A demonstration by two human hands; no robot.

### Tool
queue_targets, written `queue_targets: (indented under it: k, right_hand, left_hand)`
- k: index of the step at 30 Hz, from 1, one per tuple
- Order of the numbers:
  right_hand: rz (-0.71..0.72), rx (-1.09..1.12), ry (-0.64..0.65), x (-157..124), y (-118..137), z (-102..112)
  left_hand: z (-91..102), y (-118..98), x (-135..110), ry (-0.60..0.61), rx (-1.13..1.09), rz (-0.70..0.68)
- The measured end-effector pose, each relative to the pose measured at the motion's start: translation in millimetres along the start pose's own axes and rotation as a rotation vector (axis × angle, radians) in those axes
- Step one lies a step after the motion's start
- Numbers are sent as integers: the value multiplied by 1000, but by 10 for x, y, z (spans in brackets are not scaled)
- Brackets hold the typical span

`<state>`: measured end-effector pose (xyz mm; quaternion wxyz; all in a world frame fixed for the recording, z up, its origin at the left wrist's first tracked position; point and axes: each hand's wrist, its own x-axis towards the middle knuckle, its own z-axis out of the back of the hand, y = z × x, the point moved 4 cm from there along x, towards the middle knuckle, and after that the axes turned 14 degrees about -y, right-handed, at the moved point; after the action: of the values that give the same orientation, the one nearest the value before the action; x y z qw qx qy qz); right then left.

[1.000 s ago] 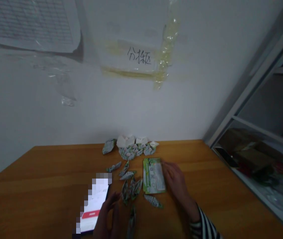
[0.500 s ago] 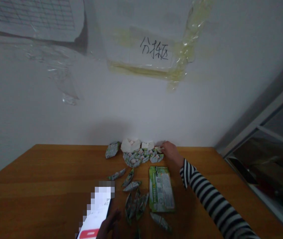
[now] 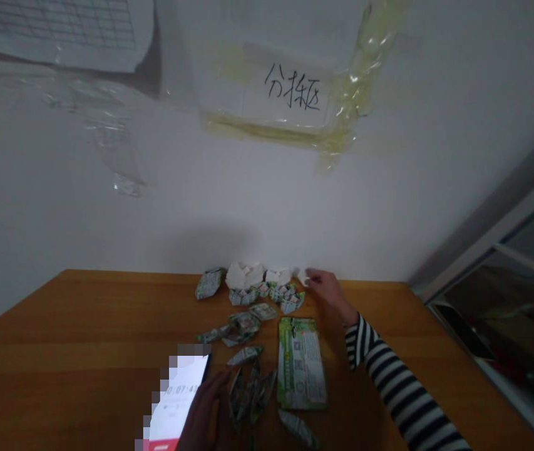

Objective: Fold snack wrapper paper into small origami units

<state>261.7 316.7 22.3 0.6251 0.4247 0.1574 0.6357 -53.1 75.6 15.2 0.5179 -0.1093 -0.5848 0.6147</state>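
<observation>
A person in a black-and-white striped sleeve reaches the right hand to the far edge of a wooden table, where thumb and fingertips bend close together at the right edge of a small white folded paper. They touch it; whether they pinch it cannot be told.

The white piece lies at the right end of a row of folded paper pieces, some white and others printed in green and grey, set near the wall. Half a second earlier the right hand was already at this end. What differs is the ground just before the row: a crumpled printed paper and a small folded one beside it now lie there, on the near side.

The left hand rests low at the right edge of a lit phone, fingers pointing away; in the dim light their spread cannot be told. Just right of them lies a cluster of narrow folded papers. Farther right, a green-and-white printed packet lies flat, one narrow folded paper at its near edge.
</observation>
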Motion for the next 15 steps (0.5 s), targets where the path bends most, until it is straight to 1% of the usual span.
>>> queue_targets:
  k: [2, 3, 5, 7, 9, 11, 13, 15]
  right_hand:
    - [-28, 144, 2, 28, 62, 10]
    - [-43, 213, 16, 46, 103, 3]
    - [-78, 335, 61, 78, 190, -28]
    - [-119, 435, 111, 92, 256, -65]
    - [-159, 510, 145, 86, 274, -91]
    - [-195, 564, 165, 73, 239, -103]
    - [-226, 601, 175, 66, 171, -108]
    - [-255, 621, 180, 72, 102, -116]
  left_hand:
    - [-202, -236, 223, 15, 35, -92]
    - [-342, -366, 359, 38, 32, -135]
    - [-694, -589, 660, 123, 53, -173]
    - [-1071, -740, 967, 175, 152, -223]
    - [-1447, -781, 1214, 278, 333, -278]
    - [-1739, -721, 1385, 360, 542, -290]
    - [-1919, -646, 1481, 372, 610, -274]
    - [-2022, -586, 1509, 367, 655, -268]
